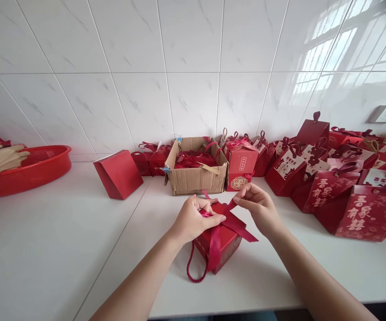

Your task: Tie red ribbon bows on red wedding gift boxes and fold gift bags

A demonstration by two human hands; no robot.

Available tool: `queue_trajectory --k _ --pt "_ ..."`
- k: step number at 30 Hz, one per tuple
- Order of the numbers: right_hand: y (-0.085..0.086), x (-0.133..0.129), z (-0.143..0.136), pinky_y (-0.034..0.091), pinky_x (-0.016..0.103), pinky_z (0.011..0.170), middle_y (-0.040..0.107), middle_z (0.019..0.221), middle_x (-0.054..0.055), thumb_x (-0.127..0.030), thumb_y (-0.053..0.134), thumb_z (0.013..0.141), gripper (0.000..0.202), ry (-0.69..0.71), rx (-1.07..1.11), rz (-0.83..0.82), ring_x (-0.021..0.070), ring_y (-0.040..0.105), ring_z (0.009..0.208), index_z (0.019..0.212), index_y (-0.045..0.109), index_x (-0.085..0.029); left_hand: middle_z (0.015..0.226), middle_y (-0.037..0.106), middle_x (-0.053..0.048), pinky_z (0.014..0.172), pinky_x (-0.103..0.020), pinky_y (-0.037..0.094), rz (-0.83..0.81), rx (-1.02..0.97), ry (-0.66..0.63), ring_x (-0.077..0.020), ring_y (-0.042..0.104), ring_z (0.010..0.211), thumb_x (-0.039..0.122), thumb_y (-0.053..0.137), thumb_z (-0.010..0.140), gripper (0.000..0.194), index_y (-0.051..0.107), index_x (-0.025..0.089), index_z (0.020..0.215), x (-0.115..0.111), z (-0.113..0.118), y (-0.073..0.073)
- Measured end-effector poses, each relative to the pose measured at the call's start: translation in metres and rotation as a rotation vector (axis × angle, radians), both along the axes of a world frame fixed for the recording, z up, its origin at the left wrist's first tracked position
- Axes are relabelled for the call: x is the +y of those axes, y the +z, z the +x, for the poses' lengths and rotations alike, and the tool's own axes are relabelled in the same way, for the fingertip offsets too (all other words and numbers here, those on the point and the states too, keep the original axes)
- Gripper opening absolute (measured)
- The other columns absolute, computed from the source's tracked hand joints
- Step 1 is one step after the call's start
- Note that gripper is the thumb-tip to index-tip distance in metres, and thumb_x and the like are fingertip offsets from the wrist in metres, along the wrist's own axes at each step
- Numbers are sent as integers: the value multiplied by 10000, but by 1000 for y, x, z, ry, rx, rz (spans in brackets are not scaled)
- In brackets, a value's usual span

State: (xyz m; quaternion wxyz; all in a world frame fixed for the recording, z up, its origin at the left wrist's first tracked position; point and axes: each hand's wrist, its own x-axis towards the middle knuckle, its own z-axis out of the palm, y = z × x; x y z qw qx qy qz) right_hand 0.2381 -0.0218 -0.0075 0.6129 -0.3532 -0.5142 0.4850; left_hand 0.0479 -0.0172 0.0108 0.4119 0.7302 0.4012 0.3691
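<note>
Both hands busy on one red gift box (pixel 229 255), sitting on the white tabletop (pixel 62 249) right in front of the worker. Left hand (pixel 193 218) has thumb and fingers clamped on the dark red ribbon (pixel 215 247) over the box top; right hand (pixel 258 209) pinches another stretch of it, pulled up and right. Hands near each other, not touching. Twisted cord handle (pixel 195 280) loops down off the box's left side. Behind: cardboard carton (pixel 196 179) full of loose red ribbons (pixel 195 159), stacked boxes (pixel 240 160) just beside it. Plain red box (pixel 119 176) stands left of the carton. Far left, another person's hand (pixel 4 158) over a red basin (pixel 42 176). Packed crowd of red boxes (pixel 367 214) on the right.
</note>
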Motion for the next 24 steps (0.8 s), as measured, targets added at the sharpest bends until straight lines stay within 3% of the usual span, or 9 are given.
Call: queue_trajectory --k 5,8,10,13,15,17,20,22,24 --pt "5 3 9 394 245 617 534 688 -34 -339 709 746 257 80 -167 -46 103 489 643 766 495 -198 625 648 9 1150 -492 -7 46 30 39 -282 623 1070 319 736 678 503 280 205 499 -1 0 -1" --pt "15 -5 25 449 294 669 573 791 11 -447 590 837 256 64 -422 -63 144 540 719 888 517 -207 739 689 -28 1093 -488 185 27 -64 41 -270 610 1034 355 705 721 503 266 207 525 -3 1 0" --pt "18 -21 33 484 368 808 603 1004 73 -488 531 867 325 16 -557 -23 207 581 932 1065 505 -232 818 675 -42 963 -417 351 1 -167 36 -237 607 936 378 669 757 450 312 205 544 -3 1 2" --pt "12 -55 24 429 433 999 408 1399 89 -453 671 770 600 24 -736 39 269 416 1284 1283 389 -320 795 607 -33 843 -327 397 0 -272 66 -188 561 826 407 609 807 354 444 193 579 -4 2 4" --pt "-1 -75 1 386 475 1047 234 1504 88 -439 750 676 724 -66 -789 72 310 333 1351 1294 392 -324 721 554 -19 814 -304 393 -29 -306 65 -180 535 792 445 583 820 347 501 188 602 -5 4 4" --pt "-17 -87 -25 408 472 1031 189 1505 107 -408 748 661 707 -186 -768 105 318 337 1347 1267 403 -292 686 538 -15 774 -295 391 -102 -337 40 -183 527 767 490 588 805 353 533 188 633 -6 5 2" --pt "-35 -90 -41 432 461 1006 289 1413 109 -305 684 708 564 -347 -746 122 292 374 1310 1206 420 -276 804 596 -25 761 -291 379 -235 -465 23 -192 548 821 513 625 767 316 578 201 770 -6 7 -3" --pt "-36 -84 -25 485 442 937 363 1341 97 -317 708 679 571 -349 -736 120 282 458 1215 1178 433 -284 933 616 -26 799 -296 356 -346 -586 57 -198 560 921 529 609 770 330 581 221 883 -3 8 -6" --pt "-29 -74 10 539 411 823 435 1264 97 -402 707 688 569 -388 -703 47 268 534 1093 1177 442 -283 1000 618 -32 819 -306 325 -459 -663 127 -207 558 992 556 579 774 365 571 222 922 2 7 -8"
